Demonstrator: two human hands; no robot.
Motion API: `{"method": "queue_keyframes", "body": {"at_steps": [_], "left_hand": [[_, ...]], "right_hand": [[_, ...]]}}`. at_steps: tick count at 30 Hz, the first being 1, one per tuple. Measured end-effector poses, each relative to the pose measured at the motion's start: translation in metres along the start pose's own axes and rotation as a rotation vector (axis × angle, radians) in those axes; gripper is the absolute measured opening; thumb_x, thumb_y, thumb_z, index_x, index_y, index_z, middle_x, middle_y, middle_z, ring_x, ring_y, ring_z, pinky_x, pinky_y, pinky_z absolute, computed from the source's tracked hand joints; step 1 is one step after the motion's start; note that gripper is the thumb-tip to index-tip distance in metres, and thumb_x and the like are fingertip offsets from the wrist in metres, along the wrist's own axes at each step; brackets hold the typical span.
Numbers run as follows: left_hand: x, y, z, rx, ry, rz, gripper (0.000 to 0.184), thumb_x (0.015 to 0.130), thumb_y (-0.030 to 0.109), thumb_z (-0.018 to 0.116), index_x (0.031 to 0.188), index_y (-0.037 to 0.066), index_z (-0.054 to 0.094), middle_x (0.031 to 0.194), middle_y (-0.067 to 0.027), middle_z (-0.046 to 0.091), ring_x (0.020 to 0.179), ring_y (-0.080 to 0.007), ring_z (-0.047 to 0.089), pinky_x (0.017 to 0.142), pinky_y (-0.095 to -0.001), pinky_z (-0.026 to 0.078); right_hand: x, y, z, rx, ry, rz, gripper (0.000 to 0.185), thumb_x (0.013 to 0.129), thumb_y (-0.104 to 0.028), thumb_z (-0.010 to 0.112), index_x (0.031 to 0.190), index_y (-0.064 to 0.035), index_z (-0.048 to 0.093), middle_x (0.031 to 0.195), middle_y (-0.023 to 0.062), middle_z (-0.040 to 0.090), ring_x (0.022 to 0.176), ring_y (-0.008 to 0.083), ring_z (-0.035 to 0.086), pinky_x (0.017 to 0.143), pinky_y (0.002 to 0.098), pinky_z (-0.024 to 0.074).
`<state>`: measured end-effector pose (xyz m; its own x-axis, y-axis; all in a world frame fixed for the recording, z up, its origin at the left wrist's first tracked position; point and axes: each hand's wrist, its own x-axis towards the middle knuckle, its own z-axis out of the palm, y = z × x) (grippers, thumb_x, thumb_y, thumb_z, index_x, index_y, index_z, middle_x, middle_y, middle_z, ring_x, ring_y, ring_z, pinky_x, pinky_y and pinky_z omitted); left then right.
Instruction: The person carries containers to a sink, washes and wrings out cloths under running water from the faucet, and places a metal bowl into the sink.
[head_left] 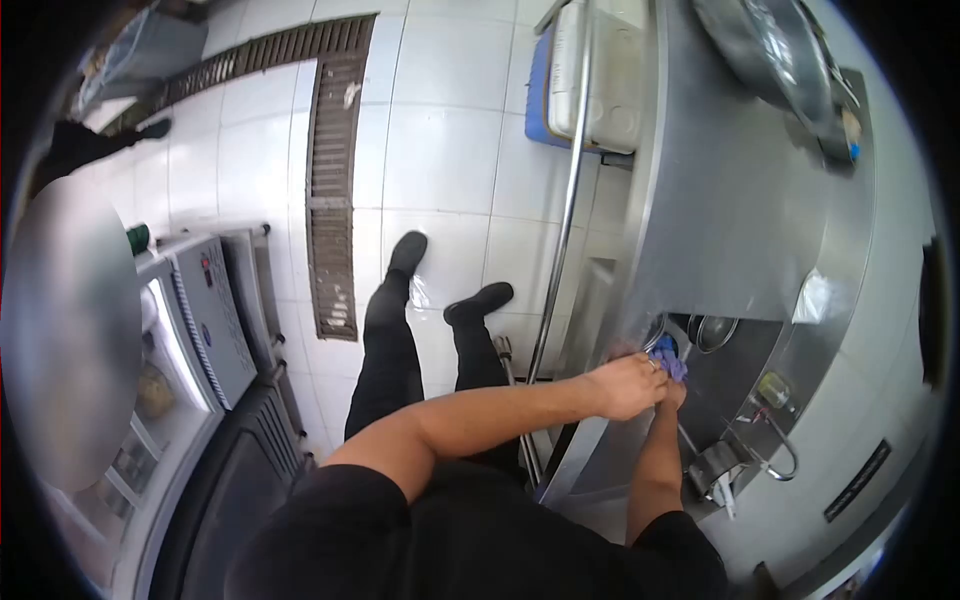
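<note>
Over the sink basin [745, 370], my two hands meet at a crumpled purple-blue cloth [668, 360]. My left hand [630, 386] reaches across from the left with its fingers curled at the cloth, a ring on one finger. My right hand [675, 396] is close against it, its fingers closed round the lower part of the cloth and partly hidden by the left hand. Round metal dishes [713, 332] lie in the basin just beyond the cloth.
A curved faucet [785, 465] and a steel holder [715, 465] are at the sink's right. A plastic bottle [776, 390] stands near the wall. Large metal pans [775, 55] rest on the steel counter [740, 210]. A blue-and-white cooler [590, 85] sits below; a glass-fronted fridge [190, 330] is left.
</note>
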<state>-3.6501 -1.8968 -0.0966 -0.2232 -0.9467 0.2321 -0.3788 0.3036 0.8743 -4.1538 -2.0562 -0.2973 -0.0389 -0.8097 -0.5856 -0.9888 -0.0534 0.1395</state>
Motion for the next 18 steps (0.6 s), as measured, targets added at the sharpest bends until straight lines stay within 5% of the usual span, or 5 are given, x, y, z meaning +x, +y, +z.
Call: {"method": "queue_keyframes", "body": {"at_steps": [5,11,14,16,18], "left_hand": [[-0.008,-0.006,0.020,0.114,0.216,0.010,0.017,0.087,0.019,0.056,0.089,0.007,0.068,0.092,-0.0095,0.068,0.095,-0.0251,0.066,0.087,-0.0393,0.047],[-0.011,-0.005,0.034,0.063,0.393,-0.035,0.018,0.085,0.023,0.057,0.087,0.008,0.068,0.091,-0.0090,0.068,0.094,-0.0252,0.066,0.089,-0.0402,0.047],[-0.015,-0.006,0.033,0.097,0.471,-0.007,0.017,0.085,0.022,0.057,0.086,0.009,0.067,0.090,-0.0086,0.067,0.093,-0.0258,0.066,0.091,-0.0411,0.047],[-0.017,-0.009,0.021,0.120,0.313,0.013,0.018,0.085,0.023,0.056,0.087,0.009,0.067,0.089,-0.0091,0.067,0.092,-0.0258,0.066,0.089,-0.0420,0.048],[-0.013,-0.008,0.008,0.099,0.189,0.040,0.017,0.083,0.021,0.058,0.088,0.008,0.067,0.089,-0.0109,0.067,0.091,-0.0279,0.066,0.086,-0.0437,0.050]], "right_hand": [[-0.051,-0.047,-0.083,1.199,0.230,0.565,0.050,0.085,-0.021,0.053,0.132,-0.0051,0.061,0.130,0.0162,0.065,0.097,0.0300,0.068,0.085,0.0396,0.0550],[-0.072,-0.089,-0.158,1.338,0.218,0.487,0.049,0.086,-0.019,0.051,0.132,-0.0070,0.060,0.128,0.0147,0.065,0.097,0.0299,0.067,0.088,0.0435,0.0536],[-0.070,-0.088,-0.180,1.381,0.034,0.240,0.048,0.087,-0.019,0.050,0.132,-0.0080,0.060,0.127,0.0140,0.065,0.097,0.0299,0.067,0.089,0.0454,0.0529],[-0.068,-0.082,-0.188,1.380,-0.014,0.114,0.047,0.087,-0.018,0.049,0.133,-0.0086,0.060,0.127,0.0135,0.066,0.097,0.0299,0.067,0.090,0.0467,0.0524],[-0.076,-0.091,-0.188,1.403,0.406,0.563,0.045,0.092,-0.023,0.045,0.133,-0.0099,0.059,0.128,0.0113,0.064,0.106,0.0287,0.062,0.095,0.0562,0.0462]]}}
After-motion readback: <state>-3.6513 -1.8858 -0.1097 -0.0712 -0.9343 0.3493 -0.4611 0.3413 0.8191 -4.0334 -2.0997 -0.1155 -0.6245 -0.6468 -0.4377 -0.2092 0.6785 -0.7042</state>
